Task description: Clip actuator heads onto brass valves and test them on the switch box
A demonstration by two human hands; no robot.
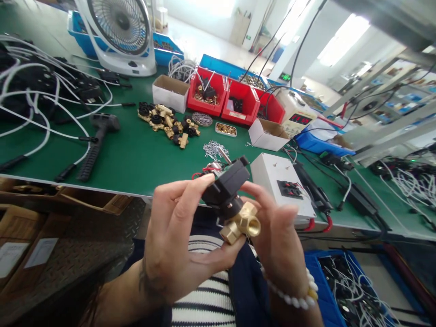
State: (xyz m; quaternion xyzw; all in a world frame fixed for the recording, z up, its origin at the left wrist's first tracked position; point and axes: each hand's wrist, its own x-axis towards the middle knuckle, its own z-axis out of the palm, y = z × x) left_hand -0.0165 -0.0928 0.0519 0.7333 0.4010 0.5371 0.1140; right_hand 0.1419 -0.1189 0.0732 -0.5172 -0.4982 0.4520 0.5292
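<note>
Holding a brass valve with a black block on top, the left hand and right hand grip it together above the lap, near the green table, where more brass fittings lie before red bins.

Valve — partly behind left hand

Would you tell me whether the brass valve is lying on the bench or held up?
Held up: the left hand and right hand grip the brass valve clear of the green bench.
</note>
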